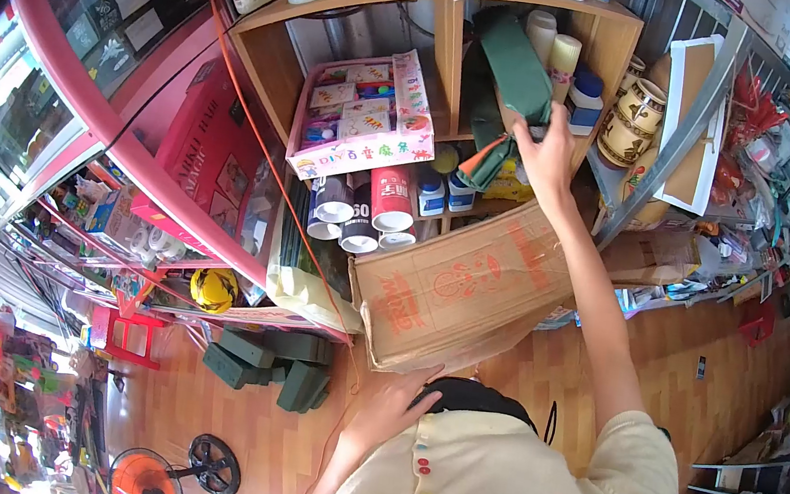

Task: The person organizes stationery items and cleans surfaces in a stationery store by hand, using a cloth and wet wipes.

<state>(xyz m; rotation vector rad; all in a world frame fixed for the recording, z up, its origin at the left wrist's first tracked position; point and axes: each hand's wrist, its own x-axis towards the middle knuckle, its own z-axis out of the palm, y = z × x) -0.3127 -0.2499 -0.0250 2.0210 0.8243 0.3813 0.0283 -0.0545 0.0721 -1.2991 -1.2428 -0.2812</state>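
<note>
Up at the wooden shelf (448, 52), my right hand (547, 157) grips the lower end of a dark green box (512, 61), which stands tilted in the right compartment. Beneath that hand lies another dark green piece with an orange edge (480, 163). My left hand (390, 406) lies flat at my waist with its fingers stretched out, just below a cardboard box (460, 287) with red print. It holds nothing that I can see. The cardboard box stands tilted in front of the shelf, between my body and the lower compartments.
Beside the green box stand candles (563, 56) and blue-capped bottles (586, 97). A pink display box (357, 156) sits above several printed tubes (360, 207). Green boxes (273, 363) and an orange fan (147, 487) are on the floor. A metal post (678, 135) rises at right.
</note>
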